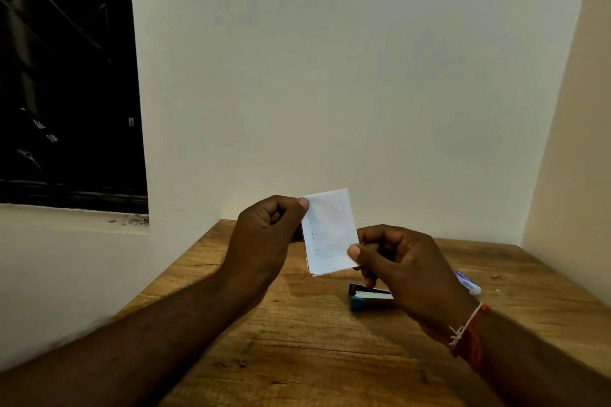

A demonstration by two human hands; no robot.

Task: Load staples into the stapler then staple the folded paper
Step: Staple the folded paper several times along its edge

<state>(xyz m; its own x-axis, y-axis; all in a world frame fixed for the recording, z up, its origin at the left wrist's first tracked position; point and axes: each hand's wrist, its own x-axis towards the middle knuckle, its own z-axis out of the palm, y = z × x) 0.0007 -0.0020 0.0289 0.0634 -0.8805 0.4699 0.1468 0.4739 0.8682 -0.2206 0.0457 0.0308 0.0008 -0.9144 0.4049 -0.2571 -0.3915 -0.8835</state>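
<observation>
Both hands hold a white folded paper (330, 231) upright above the wooden table (297, 340). My left hand (264, 235) pinches its upper left corner, and my right hand (403, 268) pinches its lower right edge. A row of small dark marks runs down the paper's left edge. A blue and white stapler (367, 297) lies on the table below my right hand, partly hidden by it. A small white and purple box (468, 282) lies to the right, behind my right wrist.
The table stands in a corner between a white back wall (330, 76) and a side wall (575, 142) on the right. A dark window (66, 76) with a sill is at the left. Small specks lie on the table at far right.
</observation>
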